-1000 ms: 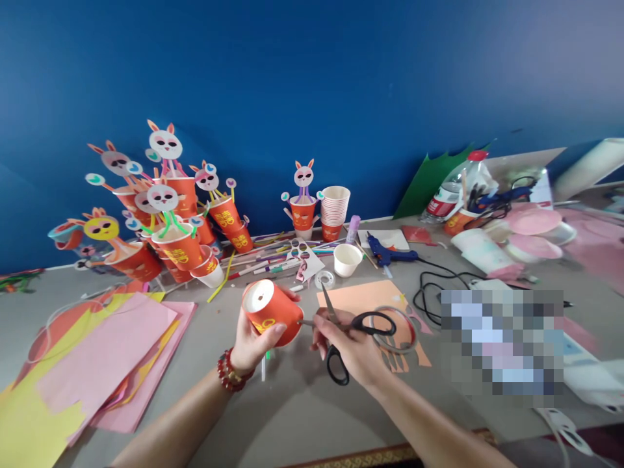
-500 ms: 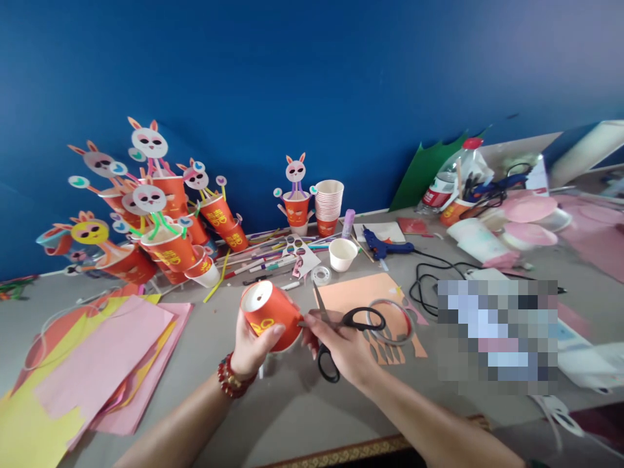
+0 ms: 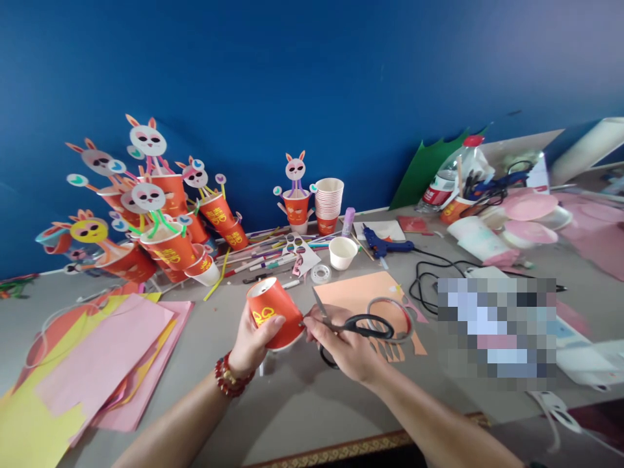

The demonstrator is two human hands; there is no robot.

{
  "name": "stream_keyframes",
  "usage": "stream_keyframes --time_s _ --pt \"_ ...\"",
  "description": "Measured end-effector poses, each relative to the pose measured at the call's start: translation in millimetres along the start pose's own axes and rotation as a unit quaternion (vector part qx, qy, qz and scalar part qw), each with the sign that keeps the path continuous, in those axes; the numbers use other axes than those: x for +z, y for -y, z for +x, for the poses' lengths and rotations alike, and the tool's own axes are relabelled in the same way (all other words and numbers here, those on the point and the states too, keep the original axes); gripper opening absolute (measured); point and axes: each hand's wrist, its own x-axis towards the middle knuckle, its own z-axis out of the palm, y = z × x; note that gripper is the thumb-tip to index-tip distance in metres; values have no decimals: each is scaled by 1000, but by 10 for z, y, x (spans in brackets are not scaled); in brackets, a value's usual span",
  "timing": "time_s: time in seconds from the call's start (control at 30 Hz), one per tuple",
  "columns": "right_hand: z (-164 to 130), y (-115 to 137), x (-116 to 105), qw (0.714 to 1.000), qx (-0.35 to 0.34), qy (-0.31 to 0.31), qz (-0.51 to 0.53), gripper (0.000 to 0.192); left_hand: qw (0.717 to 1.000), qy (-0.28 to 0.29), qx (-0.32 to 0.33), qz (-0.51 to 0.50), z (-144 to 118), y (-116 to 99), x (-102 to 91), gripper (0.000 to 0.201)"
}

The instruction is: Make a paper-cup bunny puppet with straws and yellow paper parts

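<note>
My left hand (image 3: 253,341) is wrapped round a red paper cup (image 3: 277,312) with yellow print. The cup is tilted, its base up with a small dark hole in it. Black-handled scissors (image 3: 368,324) are gripped in my right hand (image 3: 346,348). One blade tip touches or nearly touches the cup's side near the rim; the exact contact is hidden by my fingers. The other blade points up and away to the left. Under the scissors' handles lies a roll of clear tape (image 3: 408,333), on a cut orange paper sheet (image 3: 358,289).
Rabbit-faced paper cups (image 3: 168,244) crowd the left back. Stacked cups (image 3: 329,203), a white cup (image 3: 342,253), loose markers (image 3: 268,263) and a blue glue gun (image 3: 387,246) with a black cord stand or lie further back. Coloured paper (image 3: 102,357) covers the left; a bottle (image 3: 446,185) stands right.
The cup and my left hand have shifted slightly right and turned a little. In my right hand the scissors have rotated, their upper handle now further right and the lower one more hidden.
</note>
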Motion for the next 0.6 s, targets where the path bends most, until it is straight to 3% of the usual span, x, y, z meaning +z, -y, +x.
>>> stream_keyframes --time_s 0.13,0.23,0.33,0.5,0.57,0.6 --pt "-1 35 7 1000 11 1 19 40 1000 20 14 -7 -21 -3 17 46" --pt "11 40 47 986 83 -30 138 45 996 37 77 15 -39 -5 40 41" --pt "37 -9 95 941 183 -56 277 47 976 39 194 93 -20 -38 50 46" --pt "72 -126 151 863 272 -36 424 45 887 65 401 221 85 -116 -42 67" --pt "73 -140 176 831 292 -24 473 43 863 79 426 262 107 -104 -113 72" --pt "70 -139 189 819 298 -17 489 42 863 70 415 278 106 -85 -145 70"
